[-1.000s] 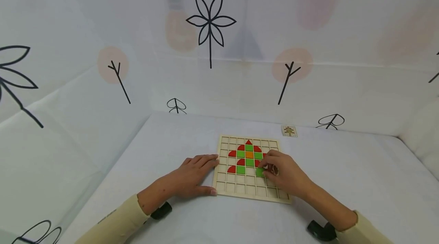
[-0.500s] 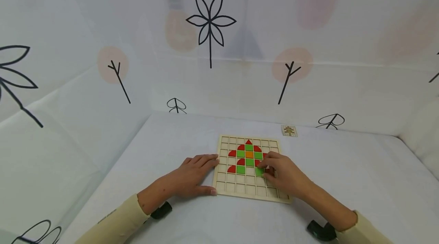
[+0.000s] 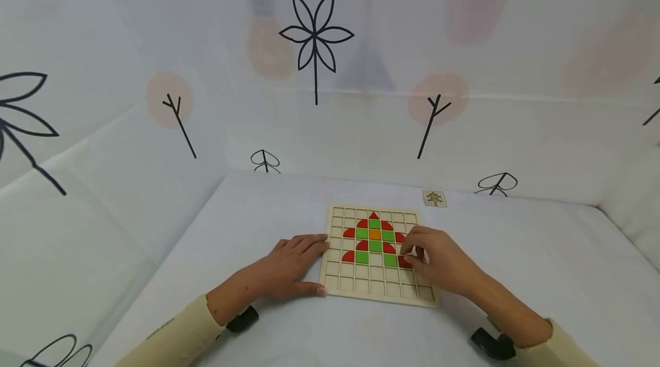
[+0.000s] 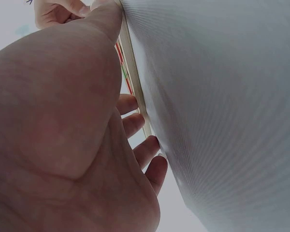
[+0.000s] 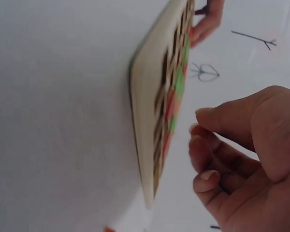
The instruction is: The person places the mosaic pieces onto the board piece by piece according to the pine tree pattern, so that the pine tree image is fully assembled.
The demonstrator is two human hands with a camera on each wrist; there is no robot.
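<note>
A square wooden grid board [image 3: 361, 285] lies on the white table, filled in part with flat red, green and orange pieces. My left hand [image 3: 289, 269] rests flat at its left edge, fingertips and thumb touching the rim; the left wrist view has these fingers along the board's side. Over the board's right part is my right hand [image 3: 443, 261], its fingers curled toward the thumb. Right beside those fingertips, partly covered, lies a red piece [image 3: 403, 262], next to a green square [image 3: 390, 260]. In the right wrist view no piece shows between thumb and fingers.
A small picture card [image 3: 435, 198] with a tree pattern lies behind the board to the right. A scrap of red [image 5: 108, 229] shows at the bottom of the right wrist view. White cloth walls [image 3: 361, 138] with plant drawings enclose the table.
My right hand has shifted to the right, off the green square, which now shows fully. The red piece to its right has come into view. My left hand has stayed put.
</note>
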